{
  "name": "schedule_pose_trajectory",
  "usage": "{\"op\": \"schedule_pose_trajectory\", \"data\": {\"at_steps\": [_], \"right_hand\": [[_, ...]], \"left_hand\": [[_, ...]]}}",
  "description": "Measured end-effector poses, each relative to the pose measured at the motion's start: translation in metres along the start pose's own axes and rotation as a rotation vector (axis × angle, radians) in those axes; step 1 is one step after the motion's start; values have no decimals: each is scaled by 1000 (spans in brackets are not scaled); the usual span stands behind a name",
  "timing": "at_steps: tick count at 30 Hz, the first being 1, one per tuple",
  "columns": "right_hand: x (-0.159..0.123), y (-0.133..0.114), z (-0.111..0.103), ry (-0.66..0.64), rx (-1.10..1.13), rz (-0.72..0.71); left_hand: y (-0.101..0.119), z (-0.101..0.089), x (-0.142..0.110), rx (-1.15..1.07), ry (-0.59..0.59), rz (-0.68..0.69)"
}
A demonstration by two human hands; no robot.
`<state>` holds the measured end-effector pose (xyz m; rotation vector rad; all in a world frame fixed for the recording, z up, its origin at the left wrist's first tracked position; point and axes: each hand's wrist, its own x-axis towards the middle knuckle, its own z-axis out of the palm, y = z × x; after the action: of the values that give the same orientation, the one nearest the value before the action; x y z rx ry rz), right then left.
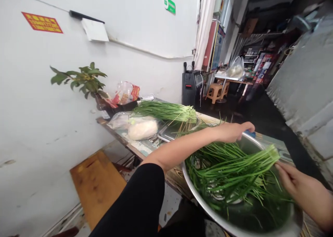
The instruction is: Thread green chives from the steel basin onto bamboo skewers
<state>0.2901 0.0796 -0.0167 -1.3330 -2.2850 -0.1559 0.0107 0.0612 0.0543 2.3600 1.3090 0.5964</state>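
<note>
Pinching the green bunch [241, 167] by the pale ends with the right hand [299, 186], probably to keep the stalks together over the steel basin [248, 146]. Resting the left hand [234, 132] at its far rim, maybe for steadying; can't tell how tightly closed. Can also spot another bunch [166, 111] partly over the tray [169, 131], near a bagged white lump [143, 128].

chives [236, 167]: green | sleeve [135, 199]: black | bench [97, 188]: orange-brown

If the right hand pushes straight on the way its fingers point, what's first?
The right hand already appears to touch the bundle of green stalks, so that comes first; depth beyond is unclear.
</note>
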Motion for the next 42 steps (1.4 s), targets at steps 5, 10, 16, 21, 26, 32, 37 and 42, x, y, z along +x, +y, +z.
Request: {"op": "schedule_pose_trajectory", "data": {"at_steps": [5, 10, 16, 21, 26, 32, 37, 42], "right_hand": [[-12, -18, 4, 17, -236, 25], [-21, -47, -5, -116, -288, 85], [-23, -50, -4, -184, -207, 93], [-24, -55, -7, -240, -248, 89], [-20, -56, -10, -277, -239, 79], [-19, -53, -8, -240, -203, 54], [-20, -51, -7, -227, -190, 43], [-20, -51, -8, -240, -192, 46]], "left_hand": [[-14, 27, 21, -243, 103, -96], [-24, 69, 33, -714, 260, -315], [-22, 87, 27, -1118, 302, -506], [-14, 91, 26, -1322, 238, -578], [-9, 91, 26, -1412, 183, -569], [-10, 86, 28, -1430, 213, -530], [-10, 84, 29, -1413, 220, -517], [-11, 88, 29, -1417, 180, -518]]}}
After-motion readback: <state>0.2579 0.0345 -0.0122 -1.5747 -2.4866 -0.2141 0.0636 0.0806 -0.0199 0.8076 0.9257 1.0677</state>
